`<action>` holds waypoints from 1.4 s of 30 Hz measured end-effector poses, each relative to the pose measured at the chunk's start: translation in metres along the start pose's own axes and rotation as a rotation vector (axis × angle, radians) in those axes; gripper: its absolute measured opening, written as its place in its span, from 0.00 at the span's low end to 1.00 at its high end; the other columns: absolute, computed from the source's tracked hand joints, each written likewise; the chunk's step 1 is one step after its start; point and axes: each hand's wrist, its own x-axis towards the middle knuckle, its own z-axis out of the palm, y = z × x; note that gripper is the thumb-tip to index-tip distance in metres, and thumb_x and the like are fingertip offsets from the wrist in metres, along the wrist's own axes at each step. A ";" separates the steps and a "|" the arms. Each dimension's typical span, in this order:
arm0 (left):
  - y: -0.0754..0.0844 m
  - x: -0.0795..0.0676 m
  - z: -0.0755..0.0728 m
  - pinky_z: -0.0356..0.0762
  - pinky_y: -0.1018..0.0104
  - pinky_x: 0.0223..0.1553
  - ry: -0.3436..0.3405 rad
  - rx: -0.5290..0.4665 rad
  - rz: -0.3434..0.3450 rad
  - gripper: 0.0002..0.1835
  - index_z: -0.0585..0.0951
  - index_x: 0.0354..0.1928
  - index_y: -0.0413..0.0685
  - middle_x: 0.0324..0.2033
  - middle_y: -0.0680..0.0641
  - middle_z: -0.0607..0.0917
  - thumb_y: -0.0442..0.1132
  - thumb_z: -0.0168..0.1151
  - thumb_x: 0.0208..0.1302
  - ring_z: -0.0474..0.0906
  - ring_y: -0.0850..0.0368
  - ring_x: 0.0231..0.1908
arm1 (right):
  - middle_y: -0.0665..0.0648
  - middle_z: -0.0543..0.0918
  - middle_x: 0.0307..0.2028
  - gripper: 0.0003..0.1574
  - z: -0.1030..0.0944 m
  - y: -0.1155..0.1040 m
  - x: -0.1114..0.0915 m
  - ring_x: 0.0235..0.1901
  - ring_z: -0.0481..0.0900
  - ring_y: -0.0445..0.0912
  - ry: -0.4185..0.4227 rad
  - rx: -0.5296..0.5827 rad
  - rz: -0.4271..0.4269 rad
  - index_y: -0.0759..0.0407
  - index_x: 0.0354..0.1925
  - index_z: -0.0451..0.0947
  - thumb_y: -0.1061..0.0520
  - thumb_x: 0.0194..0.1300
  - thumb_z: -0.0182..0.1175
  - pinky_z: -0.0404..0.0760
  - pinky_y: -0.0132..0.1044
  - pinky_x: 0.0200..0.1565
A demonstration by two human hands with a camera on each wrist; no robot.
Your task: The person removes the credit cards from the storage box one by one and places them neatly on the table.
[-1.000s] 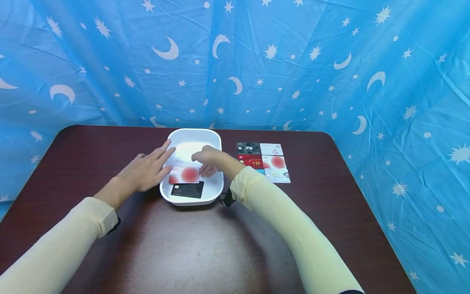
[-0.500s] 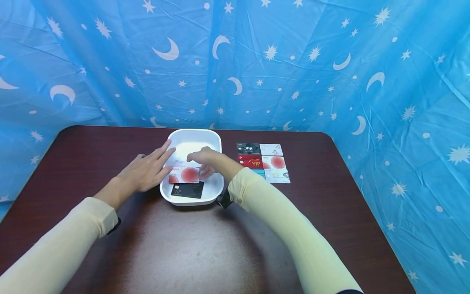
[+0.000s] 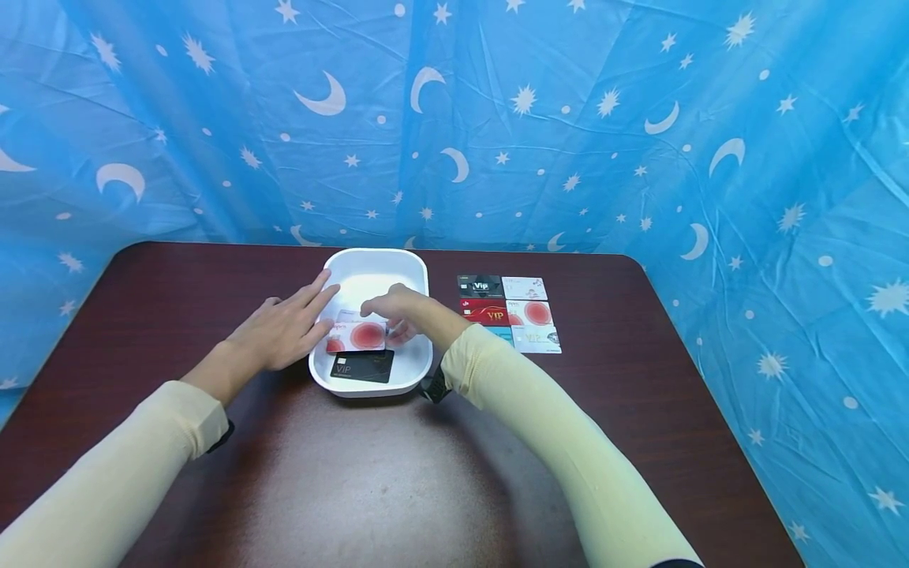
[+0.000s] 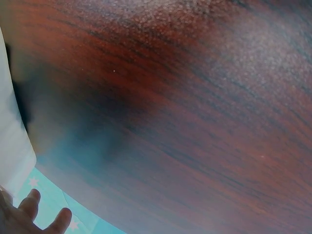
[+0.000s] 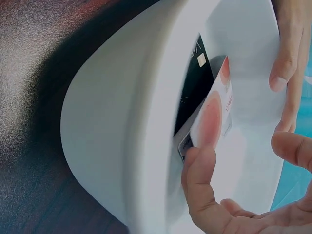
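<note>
A white tray [image 3: 376, 390] holds cards: a white card with red circles [image 3: 368, 337] and a black VIP card [image 3: 362, 366] in front of it. My left hand [image 3: 287, 327] rests along the tray's left rim, fingers extended; in the left wrist view its fingers [image 4: 58, 222] show at the lower corner. My right hand [image 3: 405, 308] reaches in over the right rim. In the right wrist view, two bent fingertips [image 5: 201, 161] touch the end of the red-circle card, which sits tilted over other cards, and the foremost digit [image 5: 287, 146] stands away from it.
Right of the tray, several cards lie in two columns on the dark wooden table [image 3: 369, 473], among them a black Vip card [image 3: 480, 286], a red VIP card [image 3: 484, 312] and another red-circle card [image 3: 529, 313]. A blue curtain [image 3: 454, 118] hangs behind the table.
My right hand has shifted slightly left within the tray, toward the red-circle card. That card has tilted a little at its near edge. My left hand has stayed on the rim.
</note>
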 end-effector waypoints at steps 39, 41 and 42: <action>0.002 0.002 0.001 0.60 0.27 0.61 -0.001 -0.005 -0.014 0.37 0.51 0.79 0.46 0.78 0.39 0.45 0.57 0.40 0.76 0.53 0.36 0.74 | 0.59 0.77 0.29 0.11 -0.004 0.009 -0.005 0.24 0.75 0.47 0.126 -0.103 -0.318 0.65 0.43 0.80 0.72 0.64 0.57 0.86 0.47 0.43; 0.002 0.002 0.001 0.60 0.27 0.61 -0.002 -0.004 -0.017 0.37 0.51 0.79 0.46 0.78 0.39 0.45 0.56 0.41 0.76 0.53 0.36 0.74 | 0.59 0.77 0.29 0.11 -0.009 0.010 -0.006 0.25 0.76 0.47 0.121 -0.106 -0.319 0.65 0.44 0.80 0.72 0.64 0.58 0.86 0.48 0.44; 0.002 0.002 0.001 0.60 0.27 0.61 -0.003 -0.003 -0.018 0.37 0.51 0.79 0.46 0.78 0.39 0.45 0.56 0.42 0.76 0.53 0.36 0.74 | 0.60 0.77 0.29 0.11 -0.011 0.010 -0.007 0.26 0.76 0.48 0.117 -0.106 -0.322 0.65 0.44 0.79 0.71 0.64 0.58 0.86 0.48 0.45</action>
